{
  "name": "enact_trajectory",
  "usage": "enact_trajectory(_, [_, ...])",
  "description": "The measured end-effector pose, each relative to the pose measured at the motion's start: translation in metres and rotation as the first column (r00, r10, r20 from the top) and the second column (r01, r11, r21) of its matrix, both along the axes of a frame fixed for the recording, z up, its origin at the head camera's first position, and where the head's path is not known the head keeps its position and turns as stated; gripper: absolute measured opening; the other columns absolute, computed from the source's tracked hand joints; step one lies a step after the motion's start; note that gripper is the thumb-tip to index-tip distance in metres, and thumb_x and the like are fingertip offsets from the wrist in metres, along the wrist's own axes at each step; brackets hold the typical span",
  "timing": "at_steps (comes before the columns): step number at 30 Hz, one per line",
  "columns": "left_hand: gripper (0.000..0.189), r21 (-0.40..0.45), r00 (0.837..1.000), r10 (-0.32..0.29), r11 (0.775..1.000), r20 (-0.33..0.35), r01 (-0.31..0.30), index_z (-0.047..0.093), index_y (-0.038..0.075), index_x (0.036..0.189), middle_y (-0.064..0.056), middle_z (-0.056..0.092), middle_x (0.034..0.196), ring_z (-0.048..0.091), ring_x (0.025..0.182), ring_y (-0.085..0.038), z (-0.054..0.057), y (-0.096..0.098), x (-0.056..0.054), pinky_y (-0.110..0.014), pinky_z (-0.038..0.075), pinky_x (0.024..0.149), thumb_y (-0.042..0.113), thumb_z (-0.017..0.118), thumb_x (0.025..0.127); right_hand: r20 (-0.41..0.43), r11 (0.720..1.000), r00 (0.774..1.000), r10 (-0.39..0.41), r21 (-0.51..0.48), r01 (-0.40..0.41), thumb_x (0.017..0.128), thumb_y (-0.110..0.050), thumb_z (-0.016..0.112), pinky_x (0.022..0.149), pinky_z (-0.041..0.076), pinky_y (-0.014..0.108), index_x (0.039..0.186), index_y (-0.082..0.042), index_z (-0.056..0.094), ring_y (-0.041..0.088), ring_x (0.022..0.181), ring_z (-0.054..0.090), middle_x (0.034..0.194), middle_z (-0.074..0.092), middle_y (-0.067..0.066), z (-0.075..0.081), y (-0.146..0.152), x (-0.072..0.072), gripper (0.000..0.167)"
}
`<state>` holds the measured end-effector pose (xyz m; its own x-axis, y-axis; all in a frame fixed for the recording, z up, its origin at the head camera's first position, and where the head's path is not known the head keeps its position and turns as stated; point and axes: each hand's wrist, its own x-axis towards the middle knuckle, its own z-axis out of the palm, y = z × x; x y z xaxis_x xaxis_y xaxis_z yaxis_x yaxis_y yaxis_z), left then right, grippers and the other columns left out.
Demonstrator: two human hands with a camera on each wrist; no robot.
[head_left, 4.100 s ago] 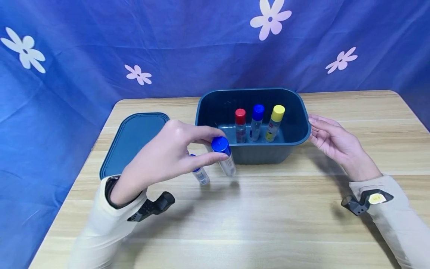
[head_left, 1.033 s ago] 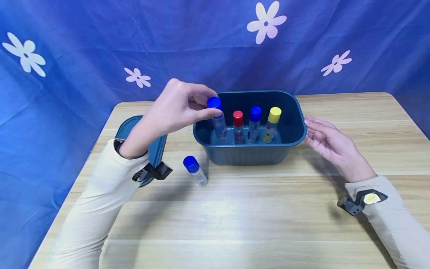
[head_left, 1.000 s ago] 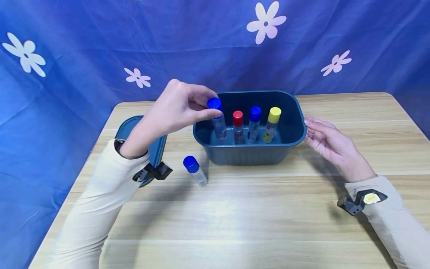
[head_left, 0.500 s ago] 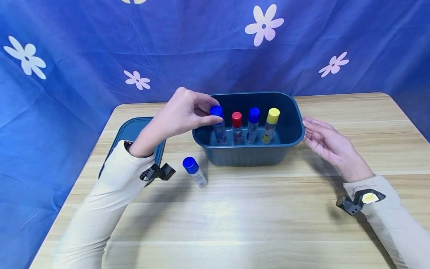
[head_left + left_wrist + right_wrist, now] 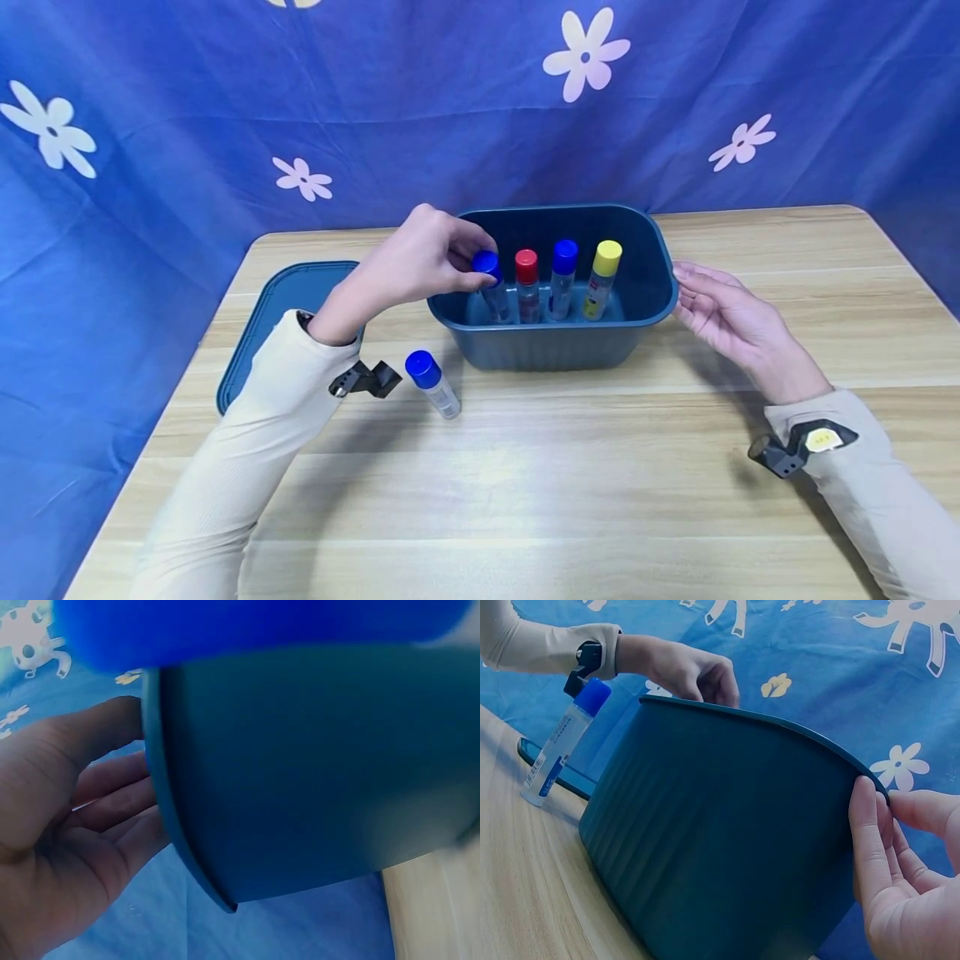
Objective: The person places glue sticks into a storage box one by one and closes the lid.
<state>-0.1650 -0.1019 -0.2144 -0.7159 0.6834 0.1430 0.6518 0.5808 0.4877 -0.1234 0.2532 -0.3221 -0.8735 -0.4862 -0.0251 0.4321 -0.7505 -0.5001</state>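
Observation:
My left hand (image 5: 431, 258) pinches a clear bottle by its blue cap (image 5: 486, 263), at the left end of the dark blue bin (image 5: 551, 348). This bottle stands inside the bin, slightly tilted, left of a red-capped bottle (image 5: 528, 292). To the right stand another blue-capped bottle (image 5: 562, 283) and a yellow-capped one (image 5: 600, 283). In the left wrist view, the left fingertips are hidden behind the bin's rim (image 5: 157, 772). My right hand (image 5: 738, 325) holds the bin's right rim between thumb and fingers, as the right wrist view shows.
One more blue-capped bottle (image 5: 435, 387) stands on the wooden table (image 5: 562, 483) in front of the bin's left end. A dark blue lid (image 5: 262, 333) lies at the left, partly behind the left forearm. A blue flowered curtain (image 5: 420, 100) hangs behind.
My left hand has carried the blue-capped bottle from in front of the bin over its rim, then lowered it inside and slightly right. The right hand has kept its hold on the rim.

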Motion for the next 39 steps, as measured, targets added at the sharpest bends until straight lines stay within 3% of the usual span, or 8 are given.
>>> enact_trajectory(6, [0.029, -0.059, 1.0, -0.03, 0.998, -0.003, 0.03, 0.071, -0.005, 0.101, -0.015, 0.073, 0.09, 0.072, 0.08, -0.023, -0.005, 0.002, -0.002, -0.033, 0.059, 0.075, 0.011, 0.081, 0.079, -0.004, 1.0, 1.0, 0.014, -0.003, -0.014, 0.102, 0.003, 0.038, 0.084, 0.056, 0.033, 0.113, 0.012, 0.06, 0.027, 0.092, 0.068, 0.101, 0.067, 0.022, 0.0, 0.0, -0.001, 0.026])
enact_trajectory(13, [0.03, -0.078, 1.0, 0.007, 0.997, 0.003, -0.007, 0.071, -0.005, 0.104, -0.017, 0.072, 0.095, 0.072, 0.083, -0.025, -0.011, 0.002, -0.006, -0.034, 0.058, 0.077, 0.01, 0.08, 0.08, 0.0, 1.0, 1.0, 0.013, -0.009, -0.013, 0.102, 0.003, 0.038, 0.083, 0.057, 0.032, 0.114, 0.012, 0.06, 0.027, 0.091, 0.067, 0.101, 0.067, 0.022, -0.001, -0.001, -0.001, 0.026])
enact_trajectory(29, [0.03, -0.087, 0.999, 0.01, 0.996, 0.03, -0.008, 0.069, -0.007, 0.106, -0.018, 0.072, 0.098, 0.071, 0.087, -0.026, -0.021, 0.005, -0.012, -0.036, 0.057, 0.08, 0.009, 0.077, 0.083, 0.004, 1.0, 1.0, 0.008, -0.007, -0.008, 0.102, 0.003, 0.038, 0.083, 0.057, 0.032, 0.113, 0.012, 0.06, 0.027, 0.091, 0.067, 0.101, 0.067, 0.022, -0.001, -0.002, 0.0, 0.026])
enact_trajectory(39, [0.033, -0.079, 0.998, 0.028, 0.997, 0.055, -0.024, 0.068, -0.006, 0.111, -0.019, 0.071, 0.102, 0.071, 0.089, -0.026, -0.021, 0.008, -0.012, -0.035, 0.057, 0.081, 0.01, 0.076, 0.083, -0.005, 1.0, 1.0, 0.001, -0.005, -0.001, 0.102, 0.003, 0.038, 0.082, 0.057, 0.032, 0.113, 0.012, 0.06, 0.027, 0.091, 0.067, 0.101, 0.067, 0.022, -0.001, 0.0, 0.0, 0.026])
